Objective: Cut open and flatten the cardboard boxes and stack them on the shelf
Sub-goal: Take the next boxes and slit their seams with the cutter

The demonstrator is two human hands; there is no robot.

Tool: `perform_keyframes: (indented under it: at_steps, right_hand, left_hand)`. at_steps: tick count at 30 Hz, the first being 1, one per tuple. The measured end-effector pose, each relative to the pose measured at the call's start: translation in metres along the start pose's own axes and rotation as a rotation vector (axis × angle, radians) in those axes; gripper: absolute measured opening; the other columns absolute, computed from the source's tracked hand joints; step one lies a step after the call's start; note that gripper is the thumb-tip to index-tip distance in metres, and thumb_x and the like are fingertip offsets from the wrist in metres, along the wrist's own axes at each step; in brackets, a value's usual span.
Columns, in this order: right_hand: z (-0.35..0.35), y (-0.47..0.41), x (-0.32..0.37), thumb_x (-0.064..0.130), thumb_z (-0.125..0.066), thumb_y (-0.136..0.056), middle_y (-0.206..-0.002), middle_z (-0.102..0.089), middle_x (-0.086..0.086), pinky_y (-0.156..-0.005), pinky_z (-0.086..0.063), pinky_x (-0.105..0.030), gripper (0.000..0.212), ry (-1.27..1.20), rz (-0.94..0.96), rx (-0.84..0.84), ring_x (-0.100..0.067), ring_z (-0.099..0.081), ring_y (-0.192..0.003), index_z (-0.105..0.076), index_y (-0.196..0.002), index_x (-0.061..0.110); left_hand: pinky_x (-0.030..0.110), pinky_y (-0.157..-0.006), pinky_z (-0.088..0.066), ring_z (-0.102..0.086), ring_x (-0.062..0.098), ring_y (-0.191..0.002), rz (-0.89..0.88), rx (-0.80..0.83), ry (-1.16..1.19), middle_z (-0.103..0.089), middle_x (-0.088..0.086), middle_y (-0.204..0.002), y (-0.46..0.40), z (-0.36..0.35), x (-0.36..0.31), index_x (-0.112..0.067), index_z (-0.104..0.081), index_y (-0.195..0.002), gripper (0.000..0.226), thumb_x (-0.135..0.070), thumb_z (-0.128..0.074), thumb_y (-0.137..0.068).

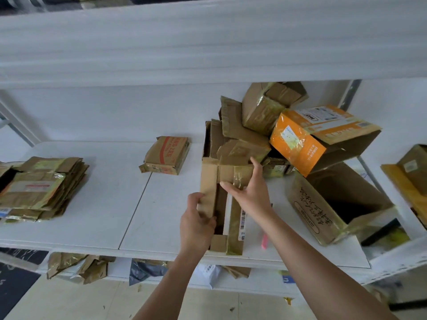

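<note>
Brown taped cardboard box (221, 204) on the white shelf (92, 215): left hand (196, 225) grips its flap, right hand (250, 192) rests spread on top.

"99" on barcode label (242, 224)

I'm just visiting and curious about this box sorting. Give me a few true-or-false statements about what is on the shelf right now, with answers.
1. Both hands are on the long brown cardboard box at the shelf's front edge. True: the left hand grips its flap, and the right hand rests on its taped top.
2. The stack of flattened brown cardboard lies to the right of the hands. False: it lies far to the left.
3. The orange and white printed box sits tilted in the pile on the right. True.
4. The pink marker is held in the right hand. False: it lies on the white shelf.
</note>
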State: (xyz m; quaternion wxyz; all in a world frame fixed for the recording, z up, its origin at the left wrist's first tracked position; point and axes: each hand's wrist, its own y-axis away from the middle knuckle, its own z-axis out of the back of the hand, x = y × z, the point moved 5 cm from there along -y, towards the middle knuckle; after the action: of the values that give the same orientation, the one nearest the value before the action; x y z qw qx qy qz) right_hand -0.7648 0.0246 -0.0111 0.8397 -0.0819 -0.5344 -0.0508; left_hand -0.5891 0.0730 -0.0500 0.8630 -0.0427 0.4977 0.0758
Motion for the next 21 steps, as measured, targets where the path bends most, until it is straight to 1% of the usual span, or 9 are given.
perform_keyframes:
  at_steps: [2, 5, 9, 11, 13, 15, 18, 19, 21]
  right_hand:
    - [0.002, 0.0, 0.01, 0.043, -0.082, -0.075, -0.137, -0.049, 0.003, -0.094, -0.04, -0.02, 0.083, 0.039, 0.088, -0.04, -0.013, -0.048, -0.124, -0.037, -0.141, 0.023]
    - [-0.002, 0.009, 0.021, 0.039, -0.082, -0.076, -0.114, -0.049, 0.02, -0.077, -0.038, -0.003, 0.065, 0.057, 0.191, -0.018, -0.005, -0.052, -0.102, -0.048, -0.129, 0.024]
    - [-0.012, 0.023, 0.03, 0.034, -0.083, -0.076, -0.124, -0.043, 0.008, -0.084, -0.024, 0.009, 0.08, 0.035, 0.265, 0.004, 0.011, -0.035, -0.104, -0.042, -0.143, 0.023]
    - [-0.011, 0.027, 0.035, 0.033, -0.084, -0.076, -0.126, -0.044, 0.004, -0.082, -0.032, 0.006, 0.08, 0.035, 0.306, -0.079, 0.018, -0.037, -0.101, -0.042, -0.143, 0.022]
    - [-0.01, 0.031, 0.042, 0.034, -0.082, -0.078, -0.123, -0.053, 0.001, -0.074, -0.048, -0.007, 0.065, 0.067, 0.35, -0.131, 0.014, -0.047, -0.1, -0.051, -0.133, 0.02]
    - [-0.009, 0.031, 0.042, 0.029, -0.081, -0.08, -0.112, -0.063, 0.001, -0.071, -0.055, -0.022, 0.053, 0.027, 0.344, -0.108, -0.001, -0.058, -0.092, -0.059, -0.127, 0.016]
    - [-0.011, 0.031, 0.035, 0.02, -0.08, -0.08, -0.093, -0.07, 0.001, -0.072, -0.059, -0.035, 0.047, -0.074, 0.275, 0.006, -0.019, -0.067, -0.077, -0.064, -0.125, 0.02]
    - [-0.012, 0.031, 0.033, 0.019, -0.079, -0.08, -0.094, -0.071, 0.002, -0.075, -0.059, -0.038, 0.047, -0.1, 0.254, 0.052, -0.022, -0.068, -0.079, -0.064, -0.125, 0.022]
    - [-0.014, 0.031, 0.028, 0.016, -0.079, -0.079, -0.104, -0.071, 0.008, -0.085, -0.059, -0.034, 0.049, -0.151, 0.232, 0.122, -0.013, -0.07, -0.091, -0.064, -0.125, 0.024]
  left_hand:
    - [0.016, -0.048, -0.047, -0.058, 0.002, -0.066, -0.033, 0.002, 0.017, -0.056, -0.007, -0.085, 0.003, 0.002, -0.004, -0.041, -0.033, -0.111, 0.063, 0.004, -0.064, -0.08]
    - [0.011, -0.057, -0.047, -0.057, -0.002, -0.073, -0.084, -0.037, 0.082, -0.056, -0.005, -0.091, 0.003, 0.009, -0.014, -0.036, -0.026, -0.125, 0.068, 0.001, -0.064, -0.083]
    - [0.012, -0.054, -0.047, -0.059, 0.0, -0.063, -0.051, -0.107, 0.1, -0.057, -0.004, -0.072, -0.003, 0.027, -0.019, -0.033, -0.022, -0.142, 0.077, -0.003, -0.067, -0.086]
    - [0.017, -0.053, -0.052, -0.062, 0.004, -0.065, -0.064, -0.115, 0.096, -0.06, -0.002, -0.072, -0.005, 0.035, -0.02, -0.036, -0.026, -0.139, 0.077, -0.001, -0.067, -0.085]
    - [0.019, -0.05, -0.053, -0.062, 0.01, -0.062, -0.071, -0.109, 0.086, -0.06, 0.002, -0.07, -0.006, 0.037, -0.02, -0.036, -0.025, -0.14, 0.079, 0.003, -0.065, -0.084]
    - [0.019, -0.047, -0.051, -0.059, 0.014, -0.057, -0.038, -0.065, 0.073, -0.059, 0.008, -0.069, -0.007, 0.035, -0.018, -0.032, -0.02, -0.145, 0.081, 0.005, -0.06, -0.086]
    - [0.017, -0.049, -0.048, -0.055, 0.007, -0.054, -0.008, 0.025, 0.051, -0.056, 0.006, -0.07, -0.005, 0.033, -0.011, -0.032, -0.014, -0.151, 0.084, 0.006, -0.055, -0.089]
    - [0.015, -0.051, -0.047, -0.056, 0.006, -0.059, -0.01, 0.046, 0.052, -0.058, 0.003, -0.077, -0.004, 0.033, -0.009, -0.035, -0.014, -0.151, 0.085, 0.007, -0.054, -0.089]
    - [0.009, -0.063, -0.048, -0.061, 0.008, -0.085, -0.029, 0.079, 0.065, -0.063, -0.002, -0.106, -0.002, 0.034, -0.009, -0.044, -0.016, -0.148, 0.088, 0.011, -0.05, -0.089]
